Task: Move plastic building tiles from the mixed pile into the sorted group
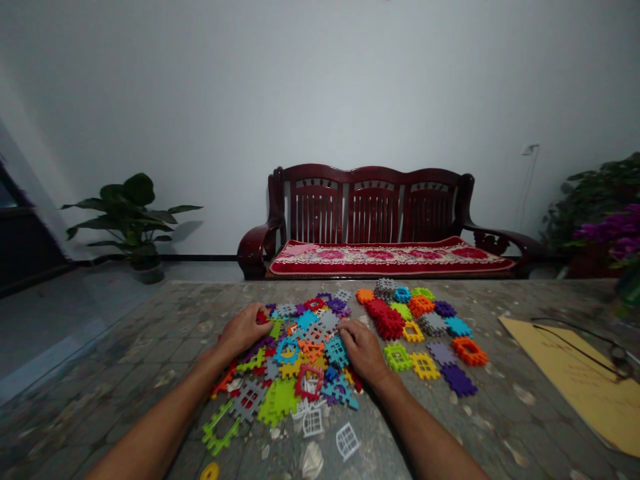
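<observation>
Flat plastic pieces with notched edges, in many colours, lie in a loose pile point(280, 399) on the patterned table. My left hand point(246, 328) is at the pile's upper left, fingers curled at a red piece point(261, 317) and beside a green one; whether it grips either is hidden. My right hand point(364, 350) rests at the pile's right edge, its fingers bent over the grey and teal pieces point(336, 351); its fingertips are too small to read. Right of it are sorted stacks, among them a red stack point(387, 321), an orange frame point(470, 351) and a purple piece point(459, 380).
White window pieces point(347, 441) and a yellow ring point(210, 471) lie near the front. A yellow sheet point(575, 380) with glasses point(620, 363) is at the right. Behind the table stand a wooden bench point(375, 207) and a potted plant point(133, 217).
</observation>
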Demonstrator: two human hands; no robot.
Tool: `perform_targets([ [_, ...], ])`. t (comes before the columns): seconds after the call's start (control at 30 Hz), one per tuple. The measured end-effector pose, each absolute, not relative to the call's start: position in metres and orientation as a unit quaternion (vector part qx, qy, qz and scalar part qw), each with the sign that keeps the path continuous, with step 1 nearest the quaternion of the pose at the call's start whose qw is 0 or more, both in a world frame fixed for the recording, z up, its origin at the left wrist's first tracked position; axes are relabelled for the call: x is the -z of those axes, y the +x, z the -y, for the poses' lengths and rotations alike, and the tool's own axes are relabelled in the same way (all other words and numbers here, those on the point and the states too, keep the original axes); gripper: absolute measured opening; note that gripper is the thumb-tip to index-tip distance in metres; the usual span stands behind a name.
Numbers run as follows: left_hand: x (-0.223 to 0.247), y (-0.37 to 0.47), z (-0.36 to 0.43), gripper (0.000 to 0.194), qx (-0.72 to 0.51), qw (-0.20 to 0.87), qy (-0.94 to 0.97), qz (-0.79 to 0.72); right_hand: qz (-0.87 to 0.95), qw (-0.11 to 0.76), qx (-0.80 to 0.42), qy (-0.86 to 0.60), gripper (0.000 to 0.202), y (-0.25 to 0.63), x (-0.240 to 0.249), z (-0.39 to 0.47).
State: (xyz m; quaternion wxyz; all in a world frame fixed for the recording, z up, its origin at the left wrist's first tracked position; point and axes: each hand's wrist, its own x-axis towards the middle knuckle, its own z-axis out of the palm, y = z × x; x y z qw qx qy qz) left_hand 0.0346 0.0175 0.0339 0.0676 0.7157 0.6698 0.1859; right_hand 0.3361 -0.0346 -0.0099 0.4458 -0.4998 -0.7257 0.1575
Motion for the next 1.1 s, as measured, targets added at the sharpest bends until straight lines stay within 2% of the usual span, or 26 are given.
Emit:
perform_targets([
  [0.33,-0.027,0.022,-0.024,0.018,-0.288,0.121,0.649,-0.694,0.729,0.446,-0.16,-0.494,0.022,0.336,0.009,0.034],
  [0.67,-0.033,0.017,-0.025,0.023,-0.398,0.246,0.584,-0.663,0.73,0.44,-0.177,-0.492,0.026,0.338,0.01,0.033],
  [0.87,-0.036,0.02,-0.03,0.02,-0.314,0.198,0.625,-0.687,0.725,0.449,-0.175,-0.492,0.026,0.337,0.009,0.034],
  [1.1,-0.038,0.054,-0.039,0.036,-0.164,0.057,0.762,-0.624,0.726,0.447,-0.176,-0.492,0.027,0.337,0.01,0.034],
])
